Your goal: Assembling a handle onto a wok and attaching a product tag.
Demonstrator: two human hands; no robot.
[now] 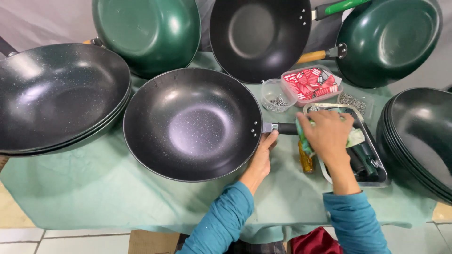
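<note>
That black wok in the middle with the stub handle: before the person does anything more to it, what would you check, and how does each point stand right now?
1. Wok resting flat on the green cloth: ok.
2. Left hand steadying the wok at the rim by the handle bracket: ok.
3. Right hand gripping the green handle piece at the black stub: ok.
4. Piece fully seated on the stub: cannot tell, the hand covers the joint.
5. Small tub of screws close by: ok.
6. Metal tray of handles within reach of the right hand: ok.
</note>
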